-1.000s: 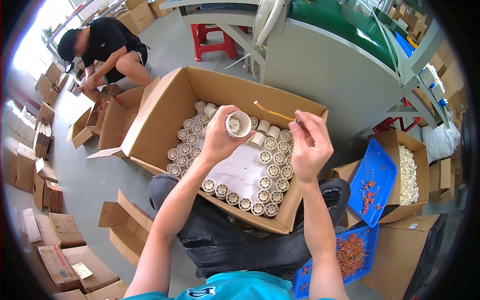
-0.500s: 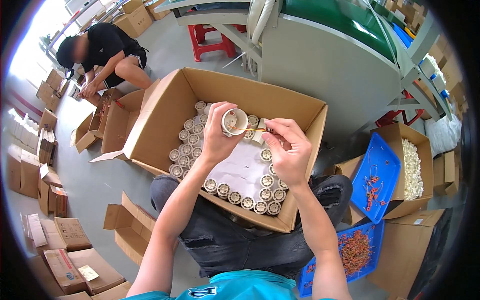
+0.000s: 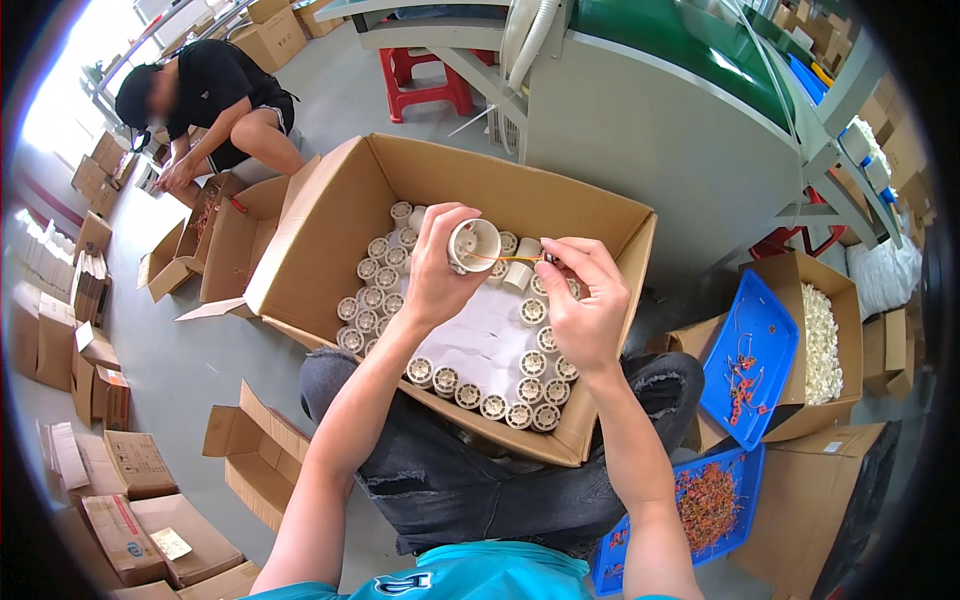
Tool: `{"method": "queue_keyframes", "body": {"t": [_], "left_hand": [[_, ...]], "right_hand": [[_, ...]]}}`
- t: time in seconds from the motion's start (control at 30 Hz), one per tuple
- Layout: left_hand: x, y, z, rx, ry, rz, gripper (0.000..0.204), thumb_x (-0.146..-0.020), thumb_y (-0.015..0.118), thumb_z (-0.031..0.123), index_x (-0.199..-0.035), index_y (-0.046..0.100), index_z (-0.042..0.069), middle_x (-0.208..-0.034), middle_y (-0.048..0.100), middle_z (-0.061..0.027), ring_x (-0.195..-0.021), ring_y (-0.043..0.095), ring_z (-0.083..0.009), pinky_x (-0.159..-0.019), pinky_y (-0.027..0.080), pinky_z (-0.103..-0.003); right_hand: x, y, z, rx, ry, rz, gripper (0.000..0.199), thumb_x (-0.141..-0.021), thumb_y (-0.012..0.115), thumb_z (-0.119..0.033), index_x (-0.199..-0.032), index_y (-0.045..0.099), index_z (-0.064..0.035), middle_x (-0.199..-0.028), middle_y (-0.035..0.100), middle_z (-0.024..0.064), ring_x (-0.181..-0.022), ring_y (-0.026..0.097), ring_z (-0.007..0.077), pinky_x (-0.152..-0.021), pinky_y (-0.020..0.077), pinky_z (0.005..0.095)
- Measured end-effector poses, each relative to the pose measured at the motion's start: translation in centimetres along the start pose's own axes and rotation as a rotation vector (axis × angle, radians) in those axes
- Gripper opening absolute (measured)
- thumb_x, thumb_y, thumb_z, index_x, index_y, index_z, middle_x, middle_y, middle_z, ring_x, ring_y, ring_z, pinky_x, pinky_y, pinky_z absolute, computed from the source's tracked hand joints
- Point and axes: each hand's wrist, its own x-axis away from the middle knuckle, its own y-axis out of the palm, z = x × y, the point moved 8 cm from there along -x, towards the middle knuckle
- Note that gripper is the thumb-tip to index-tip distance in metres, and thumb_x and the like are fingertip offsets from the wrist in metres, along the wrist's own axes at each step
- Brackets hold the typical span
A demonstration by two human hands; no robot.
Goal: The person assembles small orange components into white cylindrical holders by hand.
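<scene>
My left hand [image 3: 437, 268] is closed round a white plastic cup-shaped housing [image 3: 475, 245], its open mouth turned up and toward me. Thin yellow-orange wires [image 3: 515, 258] run from inside it across to my right hand [image 3: 588, 300]. That hand pinches a small dark, round part at the wires' end; my fingers hide most of it. Both hands are above a large cardboard box [image 3: 510, 178]. Inside the box, several white round housings [image 3: 468, 396] stand in rows along the walls, on a pale sheet [image 3: 465, 335].
At right, a blue tray [image 3: 750, 350] holds a few red wired parts. A lower blue tray [image 3: 745, 520] holds a heap of them. Behind is a carton of white pieces [image 3: 822, 340]. A green-belted machine [image 3: 650, 140] stands ahead; another person [image 3: 225, 105] crouches at far left.
My right hand has moved slightly right and down with the small part, drawing the wires a little further from the housing. The left hand stays almost in place.
</scene>
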Motion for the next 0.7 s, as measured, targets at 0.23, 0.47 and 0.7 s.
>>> {"method": "queue_keyframes", "body": {"t": [0.23, 0.47, 0.7], "left_hand": [[0.6, 0.8, 0.7, -0.014, 0.040, -0.102, 0.059, -0.063, 0.083, 0.003, -0.115, 0.057, 0.007, -0.111, 0.057, -0.0123, -0.102, 0.058, -0.0324, -0.086, 0.047, -0.041], [1.3, 2.9, 2.8, -0.049, 0.124, -0.215, 0.056, -0.062, 0.081, 0.007, -0.113, 0.057, 0.006, -0.107, 0.060, -0.0119, -0.100, 0.059, -0.0311, -0.086, 0.046, -0.041], [2.1, 4.2, 1.6, 0.173, -0.056, -0.344, 0.057, -0.064, 0.079, 0.002, -0.115, 0.055, 0.005, -0.108, 0.061, -0.0147, -0.095, 0.063, -0.0351, -0.079, 0.053, -0.041]], "right_hand": [[0.3, 0.9, -0.1, 0.004, 0.129, -0.047, 0.022, -0.077, 0.073, 0.005, -0.098, 0.073, 0.0008, -0.093, 0.067, 0.0106, -0.078, 0.066, 0.0210, -0.072, 0.0534, 0.0306], [1.1, 2.3, 0.3, 0.157, -0.033, -0.165, 0.023, -0.072, 0.075, 0.000, -0.095, 0.075, -0.0023, -0.107, 0.062, 0.0118, -0.099, 0.061, 0.0283, -0.084, 0.0516, 0.0378], [0.7, 2.6, 1.7, 0.137, 0.132, -0.319, 0.020, -0.070, 0.077, -0.005, -0.090, 0.077, -0.0049, -0.103, 0.066, 0.0109, -0.095, 0.063, 0.0282, -0.083, 0.0524, 0.0365]]}}
